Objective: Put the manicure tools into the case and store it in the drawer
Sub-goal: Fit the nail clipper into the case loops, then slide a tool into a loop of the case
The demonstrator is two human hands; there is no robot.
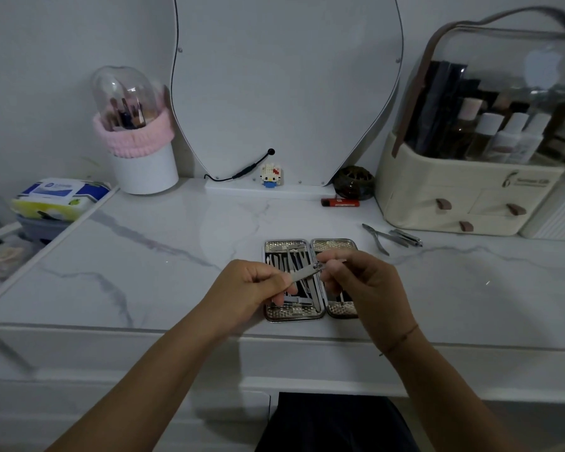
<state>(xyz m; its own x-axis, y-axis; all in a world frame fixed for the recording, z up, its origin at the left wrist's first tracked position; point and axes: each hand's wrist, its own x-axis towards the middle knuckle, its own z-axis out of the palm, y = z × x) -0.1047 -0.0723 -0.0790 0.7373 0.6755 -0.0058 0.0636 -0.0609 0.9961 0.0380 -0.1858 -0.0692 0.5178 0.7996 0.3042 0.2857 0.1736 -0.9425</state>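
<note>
case (291, 312) x1 | held clipper (304, 274) x1 | loose tools x2: nipper (377, 238), 2nd clipper (406, 237) | L hand (242, 290) + R hand (369, 282) = 2 | lighter (340, 202) x1 | toy fig (270, 175) x1 | wipes pk (61, 194) x1

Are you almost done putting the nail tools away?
About halfway. Several tools already sit in the open case. The left hand and right hand hold a nail clipper above it. Two loose tools wait on the table. The case is not yet closed or put away.
</note>
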